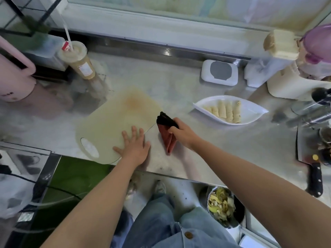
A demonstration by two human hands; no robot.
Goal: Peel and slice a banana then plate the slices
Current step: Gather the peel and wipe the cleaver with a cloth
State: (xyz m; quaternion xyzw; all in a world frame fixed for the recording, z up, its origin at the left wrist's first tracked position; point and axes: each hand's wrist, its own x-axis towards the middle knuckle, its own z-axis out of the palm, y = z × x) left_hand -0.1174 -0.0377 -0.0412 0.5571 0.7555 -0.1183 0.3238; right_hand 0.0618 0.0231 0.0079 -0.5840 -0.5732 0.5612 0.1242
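The banana slices (224,110) are lying in overlapping rows on the white leaf-shaped plate (254,111), to the right of the cutting board (114,120) and well apart from it, so the plating looks finished and the step in hand appears to be cleaning up. The left hand (133,144) is pressing flat, fingers spread wide, on the near right corner of the cutting board, holding nothing. The right hand (181,132) is gripping a folded red and dark cloth (167,132) just right of the board's edge, with the cloth touching the table (206,145).

To do this well, the left hand should be keeping the board pinned so it is not sliding on the smooth metal, while the cloth is sweeping in long strokes away from the plate, keeping crumbs and moisture clear of the slices. A black-handled cleaver (311,158) is lying far right of the board, safely out of the wiping path.

The drink cup (78,59) behind the board is carrying a red-and-white label, but its writing is too blurred to read.
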